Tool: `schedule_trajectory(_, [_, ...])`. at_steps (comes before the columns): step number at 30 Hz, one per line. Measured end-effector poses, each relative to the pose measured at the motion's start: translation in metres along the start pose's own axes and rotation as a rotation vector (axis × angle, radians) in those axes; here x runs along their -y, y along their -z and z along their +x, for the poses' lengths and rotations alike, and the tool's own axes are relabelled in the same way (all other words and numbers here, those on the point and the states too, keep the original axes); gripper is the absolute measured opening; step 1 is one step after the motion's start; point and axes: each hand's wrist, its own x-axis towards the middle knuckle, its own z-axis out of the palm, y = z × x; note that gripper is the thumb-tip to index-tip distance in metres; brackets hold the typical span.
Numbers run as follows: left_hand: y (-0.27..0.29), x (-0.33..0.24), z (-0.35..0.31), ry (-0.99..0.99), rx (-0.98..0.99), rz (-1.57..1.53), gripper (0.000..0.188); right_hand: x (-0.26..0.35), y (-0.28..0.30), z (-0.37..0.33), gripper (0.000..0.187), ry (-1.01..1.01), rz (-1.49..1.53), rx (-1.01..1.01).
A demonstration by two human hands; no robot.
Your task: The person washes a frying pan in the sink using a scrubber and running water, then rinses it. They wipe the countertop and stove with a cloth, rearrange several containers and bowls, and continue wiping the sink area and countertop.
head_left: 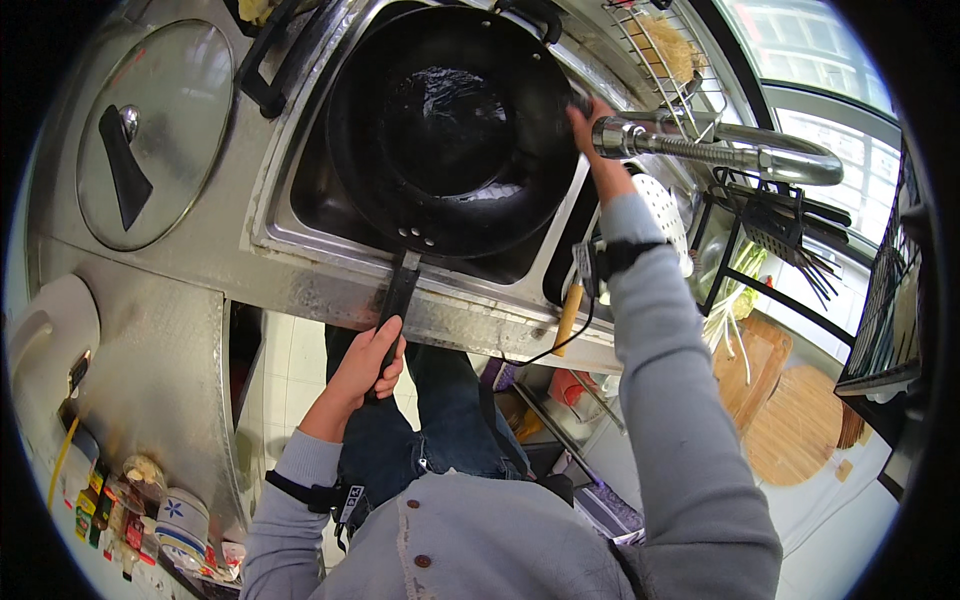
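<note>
A large black wok [380,180] lies over the sink [265,215], its inside wet and shiny. My left hand [372,365] is wrapped round the wok's long black handle [401,285], which points toward me. At the wok's right rim, beside the faucet head, my right hand [598,140] is closed with its fingers bent. Something dark shows at those fingertips, but I cannot make out what it is. The chrome faucet [740,155] arches in from the right, just past my right hand.
A glass lid [170,90] with a black knob lies on the steel counter at left. Right of the sink are a white perforated utensil [655,205], a wooden handle [569,318] and a rack of black utensils [785,225]. Round cutting boards [800,425] stand farther right.
</note>
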Motion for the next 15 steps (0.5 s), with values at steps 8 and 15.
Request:
schedule_trajectory(8, [0.0,0.008,0.005,0.01,0.067,-0.122,0.045,-0.007,-0.008,-0.054,0.034,-0.122,0.06,-0.087])
schedule_trajectory(15, [-0.004,0.007,0.005,0.025,0.033,-0.032,0.046,-0.008,-0.006,-0.104,0.036,-0.421,0.23,0.08])
